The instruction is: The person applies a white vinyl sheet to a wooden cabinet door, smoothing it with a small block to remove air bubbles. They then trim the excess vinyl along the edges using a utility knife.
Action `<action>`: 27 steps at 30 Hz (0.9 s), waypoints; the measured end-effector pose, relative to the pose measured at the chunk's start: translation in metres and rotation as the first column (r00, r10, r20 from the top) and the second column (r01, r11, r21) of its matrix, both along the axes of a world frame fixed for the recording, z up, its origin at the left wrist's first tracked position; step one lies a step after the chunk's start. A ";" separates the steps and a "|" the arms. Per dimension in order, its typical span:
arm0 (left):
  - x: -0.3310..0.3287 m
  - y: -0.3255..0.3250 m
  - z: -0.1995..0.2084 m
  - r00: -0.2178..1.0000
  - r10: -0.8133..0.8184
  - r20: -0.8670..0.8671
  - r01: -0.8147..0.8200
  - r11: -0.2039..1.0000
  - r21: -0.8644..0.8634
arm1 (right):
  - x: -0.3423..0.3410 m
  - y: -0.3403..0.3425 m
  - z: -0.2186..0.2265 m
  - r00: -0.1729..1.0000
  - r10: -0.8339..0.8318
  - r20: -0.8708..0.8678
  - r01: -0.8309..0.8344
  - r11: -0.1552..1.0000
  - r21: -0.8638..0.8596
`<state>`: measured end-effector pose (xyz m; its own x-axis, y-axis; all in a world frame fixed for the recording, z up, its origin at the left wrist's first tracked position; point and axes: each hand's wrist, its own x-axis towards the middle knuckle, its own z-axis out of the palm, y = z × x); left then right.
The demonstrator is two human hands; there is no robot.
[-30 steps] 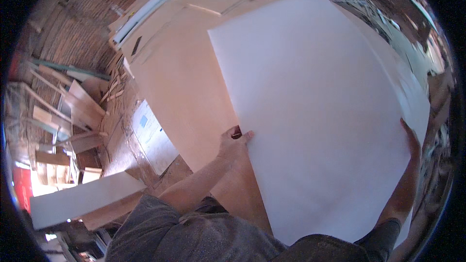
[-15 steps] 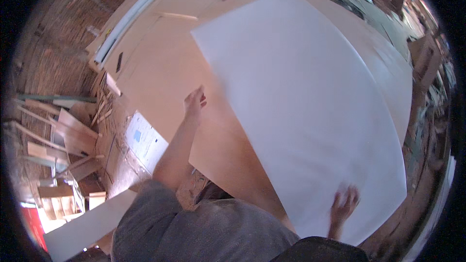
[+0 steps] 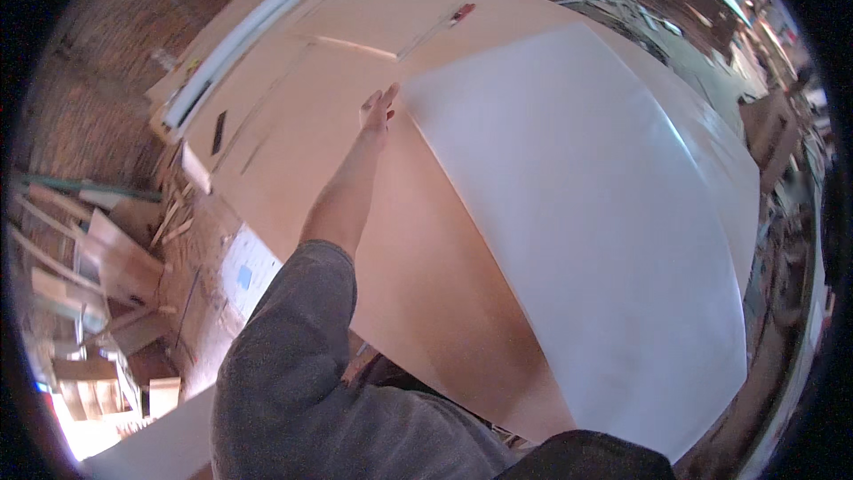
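Workshop: brick wall at far left, wood offcuts [image 3: 98, 249] stacked on floor below it, scrap & clutter along top and rt rim.
Floor, lower left: pale sheet w/ small blue patch [image 3: 247, 271] lying on boards beside the bench.
Bench: big plywood panel [image 3: 293, 98], tan, fills most of view, edges bowed by lens.
Far left edge of panel: long white strip [image 3: 244, 31] running along it; dark flat bar [image 3: 219, 132] just inside that edge.
Panel top: thin wood slat [image 3: 355, 46] lying flat; small red-and-dark tool [image 3: 461, 13] farther back, well apart from the hand.
Left arm: grey sleeve [image 3: 284, 364] pushed up to elbow, forearm stretched out over the plywood.
Left hand [image 3: 378, 111]: fingers straight & held together, flat, palm down, holding nothing; fingertips touching or just beside the near-left corner of the white sheet – can't tell which.
White sheet [image 3: 586, 240]: large, smooth laminate-type sheet lying on rt half of plywood, reaching to the near edge & rt side.
Right hand: not in view, grip can't be told.
Right rim: more timber & boards, blurred.
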<state>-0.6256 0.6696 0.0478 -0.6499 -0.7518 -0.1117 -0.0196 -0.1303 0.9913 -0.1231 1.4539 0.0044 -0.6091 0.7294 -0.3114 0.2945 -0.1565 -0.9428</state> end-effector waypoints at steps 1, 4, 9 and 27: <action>-0.011 -0.007 -0.006 0.999 -0.026 -0.029 0.027 0.999 0.024 | -0.002 0.004 -0.006 0.999 0.009 -0.045 -0.011 0.999 -0.043; -0.048 0.053 -0.005 0.926 -0.354 -0.130 0.372 0.911 0.177 | 0.014 0.036 -0.005 0.990 0.071 0.122 -0.109 0.935 0.336; -0.048 0.011 -0.008 0.901 -0.433 0.013 0.424 0.889 0.173 | -0.041 -0.003 0.016 0.910 -0.413 0.019 0.405 0.881 -0.245; -0.003 -0.017 0.000 0.889 -0.450 0.083 0.407 0.860 0.307 | -0.033 0.032 0.017 0.941 -0.339 -0.010 0.293 0.828 -0.478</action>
